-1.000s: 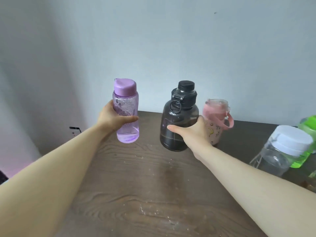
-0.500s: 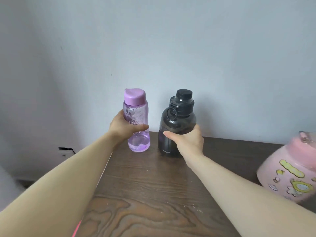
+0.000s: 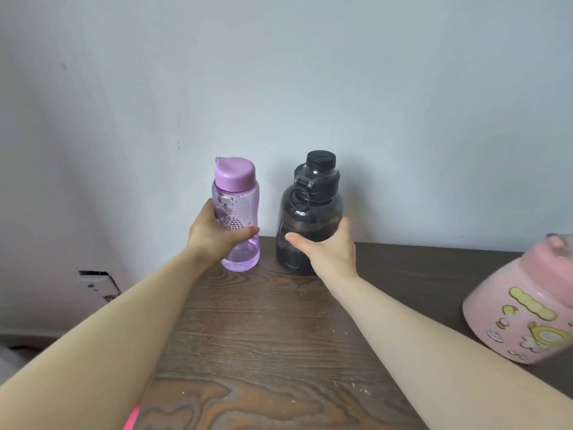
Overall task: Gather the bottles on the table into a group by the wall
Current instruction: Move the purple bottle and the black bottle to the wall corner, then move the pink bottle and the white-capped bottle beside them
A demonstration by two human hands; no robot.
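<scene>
Head view, and both hands are busy at the table's (image 3: pixel 279 321) back edge, right under the wall (image 3: pixel 310 72). Left hand (image 3: pixel 214 237) is wrapped around the purple bottle (image 3: pixel 237 212), thumb across the front at its waist, base down near the back left corner. Right hand (image 3: pixel 325 252) is closed around the black bottle (image 3: pixel 310 212), thumb on the near face, fingers round the far side; it stands upright just beside the purple one, a narrow gap between them.

Purple looks like thin clear plastic and seems empty, so probably light and easy to tip. Its dimpled waist is the natural hold. Black is squat and broad, likely heavier, smooth-sided; a low grip on the body looks steadier than its lid loop.

Pink bottle (image 3: pixel 524 308) sits well apart at the right edge, blurred, not yet with the group. It's wide and rounded, so I'd take it with a full palm.
</scene>
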